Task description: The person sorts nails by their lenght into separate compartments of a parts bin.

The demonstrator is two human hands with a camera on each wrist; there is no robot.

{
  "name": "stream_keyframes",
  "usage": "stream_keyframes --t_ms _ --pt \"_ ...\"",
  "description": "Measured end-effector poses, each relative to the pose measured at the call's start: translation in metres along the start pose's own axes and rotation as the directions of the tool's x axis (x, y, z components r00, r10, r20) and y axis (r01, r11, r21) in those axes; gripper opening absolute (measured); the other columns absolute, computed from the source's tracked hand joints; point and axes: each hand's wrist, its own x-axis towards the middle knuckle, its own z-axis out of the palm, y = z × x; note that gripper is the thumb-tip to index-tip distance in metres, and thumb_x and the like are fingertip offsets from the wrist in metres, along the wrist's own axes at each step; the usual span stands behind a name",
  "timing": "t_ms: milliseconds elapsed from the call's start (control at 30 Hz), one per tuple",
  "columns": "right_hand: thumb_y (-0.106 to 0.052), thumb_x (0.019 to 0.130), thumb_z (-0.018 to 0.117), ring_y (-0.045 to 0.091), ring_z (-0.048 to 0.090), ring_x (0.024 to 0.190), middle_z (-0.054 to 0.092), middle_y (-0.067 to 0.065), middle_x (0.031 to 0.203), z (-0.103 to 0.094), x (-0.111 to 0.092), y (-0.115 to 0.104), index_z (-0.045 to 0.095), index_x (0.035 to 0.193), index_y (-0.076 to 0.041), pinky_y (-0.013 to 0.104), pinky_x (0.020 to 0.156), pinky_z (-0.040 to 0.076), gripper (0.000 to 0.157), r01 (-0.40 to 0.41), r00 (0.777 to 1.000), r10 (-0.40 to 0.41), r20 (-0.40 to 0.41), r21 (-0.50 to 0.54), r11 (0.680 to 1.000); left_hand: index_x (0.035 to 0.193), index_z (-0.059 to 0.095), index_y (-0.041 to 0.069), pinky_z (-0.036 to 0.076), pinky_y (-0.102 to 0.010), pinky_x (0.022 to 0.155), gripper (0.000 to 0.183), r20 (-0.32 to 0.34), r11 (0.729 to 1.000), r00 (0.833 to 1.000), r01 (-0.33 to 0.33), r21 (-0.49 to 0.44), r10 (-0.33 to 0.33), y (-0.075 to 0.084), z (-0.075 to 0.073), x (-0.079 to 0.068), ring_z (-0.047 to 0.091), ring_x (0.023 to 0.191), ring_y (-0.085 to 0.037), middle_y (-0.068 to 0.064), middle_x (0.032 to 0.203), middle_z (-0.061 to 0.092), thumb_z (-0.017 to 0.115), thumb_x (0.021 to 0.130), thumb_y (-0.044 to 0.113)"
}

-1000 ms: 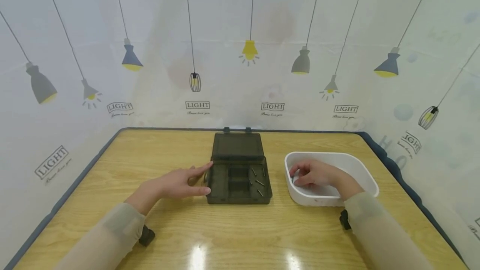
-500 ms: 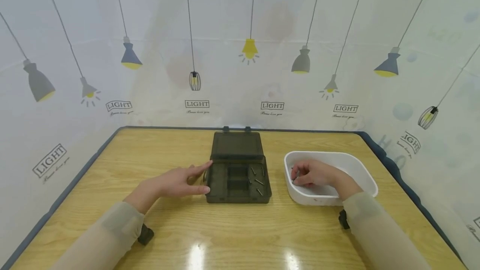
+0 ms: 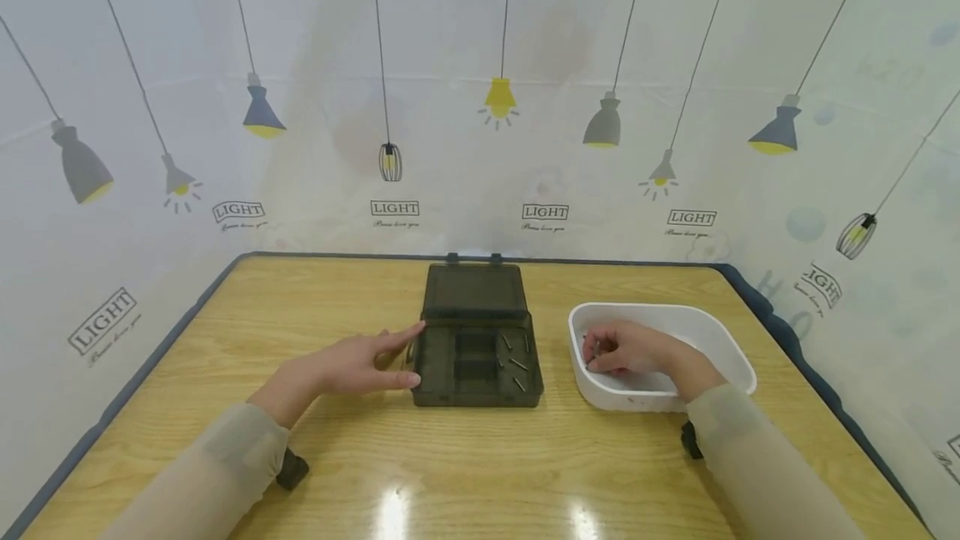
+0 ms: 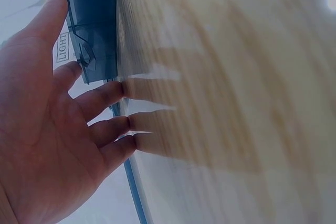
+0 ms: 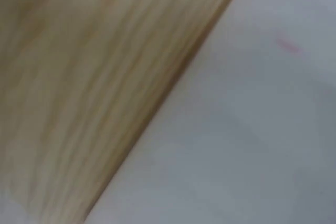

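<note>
A dark translucent plastic box [image 3: 437, 365] stands with its lid [image 3: 476, 290] tipped back. Several thin metal screws [image 3: 518, 365] lie in its right compartment. With thumb and index finger spread, my left hand [image 3: 348, 365] rests against the box's left side; in the left wrist view the left hand's other fingers reach down to the table. My right hand [image 3: 637, 347] is inside the white tub [image 3: 720, 348], fingers curled near its left wall. Thumb and fingertips seem to pinch a small dark screw, mostly hidden. The right wrist view shows neither hand nor screw.
The wooden table [image 3: 450, 473] runs back to a pale cloth wall [image 3: 450, 165] printed with lamps. The tub wall [image 5: 226, 129] fills much of the right wrist view. Dark wrist devices [image 3: 292, 469] sit under both sleeves.
My right hand's fingers have drawn closer together inside the tub, and the hand has barely shifted. My left hand and the box stay in place.
</note>
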Motion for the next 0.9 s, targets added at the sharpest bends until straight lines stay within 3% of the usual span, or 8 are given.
stream_keyframes --t_ms 367,633,900 --pt "-0.018 0.104 0.078 0.017 0.059 0.08 0.064 0.0 0.088 0.0 -0.004 -0.006 0.071 0.1 -0.015 0.029 0.075 0.05 0.009 -0.014 1.0 0.014 0.0 -0.063 0.998 0.178 0.016 0.036 0.028 -0.073 0.13 0.096 0.008 1.0 1.0 0.005 0.003 -0.005 -0.001 0.002 0.001 0.027 0.165 -0.051 -0.01 0.181 0.028 0.061 0.102 0.074" --pt "-0.022 0.102 0.08 0.015 0.06 0.091 0.07 -0.005 0.095 -0.006 -0.019 -0.001 0.074 0.096 -0.017 0.03 0.085 0.05 0.01 0.059 0.995 -0.07 -0.072 -0.155 0.986 0.178 0.016 0.037 0.029 -0.072 0.129 0.095 0.002 1.0 1.0 0.0 0.017 0.0 -0.003 0.002 0.002 0.028 0.165 -0.05 -0.01 0.181 0.029 0.06 0.103 0.075" --pt "-0.017 0.107 0.072 0.018 0.062 0.089 0.074 0.004 0.107 -0.011 -0.034 0.003 0.076 0.115 -0.009 0.029 0.077 0.054 0.012 0.053 0.986 -0.059 -0.158 -0.04 0.998 0.178 0.016 0.036 0.029 -0.073 0.129 0.096 0.006 1.0 1.0 0.006 0.012 -0.006 -0.001 0.0 0.0 0.027 0.165 -0.051 -0.011 0.181 0.028 0.06 0.102 0.074"
